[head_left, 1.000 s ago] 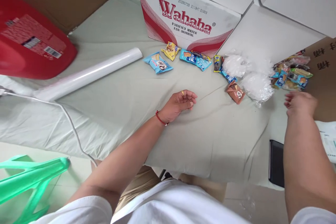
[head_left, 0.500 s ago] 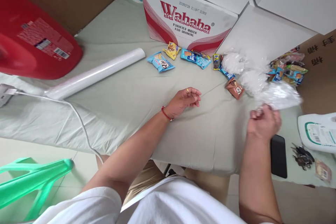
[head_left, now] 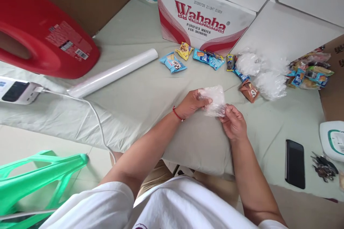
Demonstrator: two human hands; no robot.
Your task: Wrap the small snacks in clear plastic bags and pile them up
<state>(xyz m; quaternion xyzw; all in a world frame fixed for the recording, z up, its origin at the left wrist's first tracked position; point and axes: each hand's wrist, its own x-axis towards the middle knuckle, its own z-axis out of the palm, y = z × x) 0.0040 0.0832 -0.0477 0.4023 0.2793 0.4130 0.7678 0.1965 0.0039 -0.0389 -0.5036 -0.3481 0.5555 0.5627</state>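
Between my hands, above the cloth-covered table, is a clear plastic bag. My left hand pinches its left side, thumb on top. At its lower right corner, the fingers of my right hand close on the plastic. Crumpled clear plastic bags lie farther right, with a brown snack packet beside them. Beyond my hands, along the carton, rest a light-blue snack packet, a yellow packet and a blue packet.
A white roll lies left of my hands, near a red jug. The Wahaha carton stands at the back. On the right are a pile of snack packets, a phone, keys and a white bottle.
My right hand has brought a clear plastic bag from the right-hand pile leftward to my left hand. My left hand, empty before, now grips it too. The view has shifted slightly.
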